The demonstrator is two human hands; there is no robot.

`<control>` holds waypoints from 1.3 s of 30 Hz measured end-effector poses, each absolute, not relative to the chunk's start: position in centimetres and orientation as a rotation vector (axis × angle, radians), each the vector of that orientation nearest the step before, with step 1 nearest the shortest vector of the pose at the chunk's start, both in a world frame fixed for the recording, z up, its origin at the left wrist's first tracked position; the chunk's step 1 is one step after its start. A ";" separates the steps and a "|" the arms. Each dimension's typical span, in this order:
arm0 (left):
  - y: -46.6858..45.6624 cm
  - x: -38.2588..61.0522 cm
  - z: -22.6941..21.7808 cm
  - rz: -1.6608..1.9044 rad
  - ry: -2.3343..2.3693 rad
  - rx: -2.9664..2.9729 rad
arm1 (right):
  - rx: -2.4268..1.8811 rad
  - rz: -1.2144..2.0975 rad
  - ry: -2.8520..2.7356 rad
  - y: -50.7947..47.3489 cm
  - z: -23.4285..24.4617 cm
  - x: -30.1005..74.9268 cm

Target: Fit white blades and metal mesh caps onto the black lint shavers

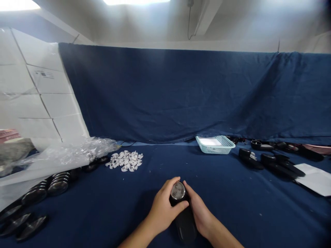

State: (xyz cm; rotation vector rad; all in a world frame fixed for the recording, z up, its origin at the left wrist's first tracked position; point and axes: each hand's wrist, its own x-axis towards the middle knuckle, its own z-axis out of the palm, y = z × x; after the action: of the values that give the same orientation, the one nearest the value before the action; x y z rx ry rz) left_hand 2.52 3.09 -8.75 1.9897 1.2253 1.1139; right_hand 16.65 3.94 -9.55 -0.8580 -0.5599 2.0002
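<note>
A black handheld device [184, 220] with a round silver mesh head [178, 190] stands between my two hands low in the middle of the view, over the blue cloth. My left hand [163, 206] wraps round its left side, thumb just under the mesh head. My right hand [198, 209] clasps its right side, fingers closed against the body. A small heap of white curved pieces [126, 161] lies further back on the left.
Rows of dark round caps [41, 191] lie left beside a clear plastic bag [64, 156] and white cartons [38, 89]. A pale mesh basket [216, 144] sits back right, with several black devices [271, 163] and a white sheet [314, 178]. A blue cloth curtain [181, 93] closes the back.
</note>
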 end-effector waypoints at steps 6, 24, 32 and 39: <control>3.4 2.0 -9.2 0.992 1.226 1.938 | -0.844 2.035 -0.601 4.2 -9.8 16.7; 2.8 2.4 -9.2 0.995 1.265 1.895 | -0.944 1.936 -0.678 3.8 -9.5 16.5; 2.9 2.3 -9.1 0.986 1.250 1.944 | -0.954 1.898 -0.668 4.0 -9.9 16.9; 2.8 2.3 -9.1 0.991 1.216 1.970 | -0.960 1.948 -0.610 3.9 -9.2 16.8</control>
State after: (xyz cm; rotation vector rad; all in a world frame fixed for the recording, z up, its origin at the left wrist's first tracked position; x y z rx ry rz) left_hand 2.27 2.80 -9.06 1.9702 1.2155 0.9914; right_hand 16.80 3.85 -9.21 -0.9602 -0.6098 1.9480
